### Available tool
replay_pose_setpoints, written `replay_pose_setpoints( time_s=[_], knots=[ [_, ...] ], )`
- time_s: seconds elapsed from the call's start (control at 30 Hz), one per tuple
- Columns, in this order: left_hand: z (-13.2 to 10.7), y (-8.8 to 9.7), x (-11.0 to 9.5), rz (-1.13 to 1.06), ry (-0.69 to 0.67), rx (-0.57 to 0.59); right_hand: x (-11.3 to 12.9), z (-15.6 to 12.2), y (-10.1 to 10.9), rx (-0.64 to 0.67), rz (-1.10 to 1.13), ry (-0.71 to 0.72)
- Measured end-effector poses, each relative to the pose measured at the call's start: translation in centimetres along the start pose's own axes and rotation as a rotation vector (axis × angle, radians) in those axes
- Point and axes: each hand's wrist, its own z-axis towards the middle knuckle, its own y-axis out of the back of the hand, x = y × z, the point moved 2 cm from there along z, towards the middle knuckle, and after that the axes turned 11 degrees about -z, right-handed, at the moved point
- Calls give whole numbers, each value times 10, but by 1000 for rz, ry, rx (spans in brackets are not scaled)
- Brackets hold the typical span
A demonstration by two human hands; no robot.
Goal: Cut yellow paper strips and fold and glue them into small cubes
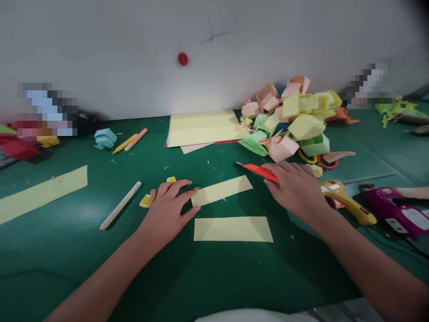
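Note:
Fingers apart, my left hand (172,203) rests at the left end of a pale yellow paper strip (223,190), its fingertips touching or just beside that end. Two small yellow folded paper pieces lie by its knuckles, one of them a little cup shape (145,201). On the right, my right hand (295,185) has its thumb and fingers closed round the back end of a red-orange ribbed tool (259,171), whose pointed metal tip faces left. A second pale yellow strip (233,229) lies flat in front, nearer to me.
Folded paper pieces (306,127) are heaped at back right, beside stacked coloured sheets (204,129). Scissors (328,162), a yellow glue gun (351,205) and a purple power-socket block (398,210) stand right. A white stick (120,205) and long strip (50,190) lie left.

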Motion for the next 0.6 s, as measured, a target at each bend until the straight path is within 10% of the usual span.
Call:
replay_pose_setpoints(
  time_s=[0.4, 0.6],
  knots=[
    [0, 6, -10, 88, -298, 27, 40, -9, 4, -2, 290, 418],
    [-1, 9, -5, -45, -178, 17, 44, -6, -2, -64, 382, 410]
  ],
)
